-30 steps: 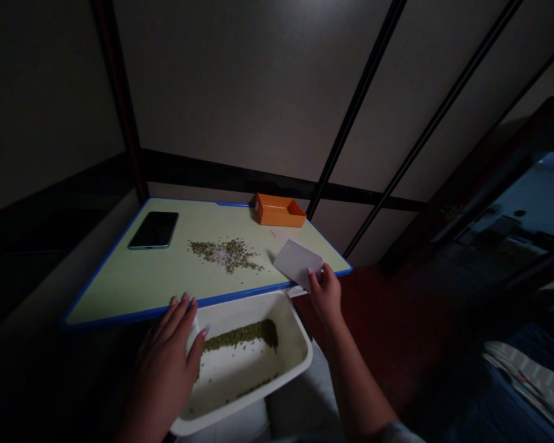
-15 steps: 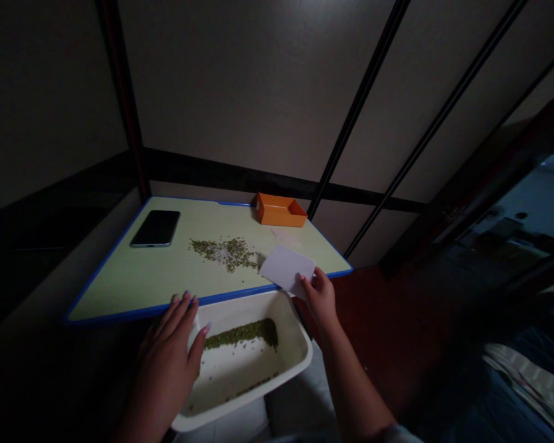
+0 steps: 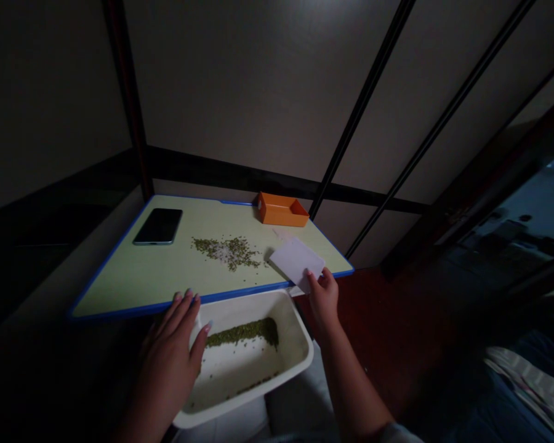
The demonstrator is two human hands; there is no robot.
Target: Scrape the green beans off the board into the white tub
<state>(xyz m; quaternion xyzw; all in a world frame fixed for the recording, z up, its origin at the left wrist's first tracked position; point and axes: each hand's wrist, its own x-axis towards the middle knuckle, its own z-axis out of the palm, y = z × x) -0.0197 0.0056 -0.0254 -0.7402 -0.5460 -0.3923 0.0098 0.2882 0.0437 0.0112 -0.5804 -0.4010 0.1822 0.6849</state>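
White card (image 3: 298, 261) was pinched in the right hand (image 3: 324, 299) over the tabletop (image 3: 166, 271).
The card's near edge sat between thumb and fingers, beside scattered green grains (image 3: 242, 252); the left hand (image 3: 173, 344), thumb parted from straight fingers, lay over the rim of a white tub (image 3: 235, 366) holding heaped grains (image 3: 247, 332).

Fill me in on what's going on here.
A person's right hand holds a thin white card by the near edge of the table, beside scattered green grains. Their left hand is at the left end of a white tub, where more grains lie mostly along the far side. A phone and an open orange box sit farther back.
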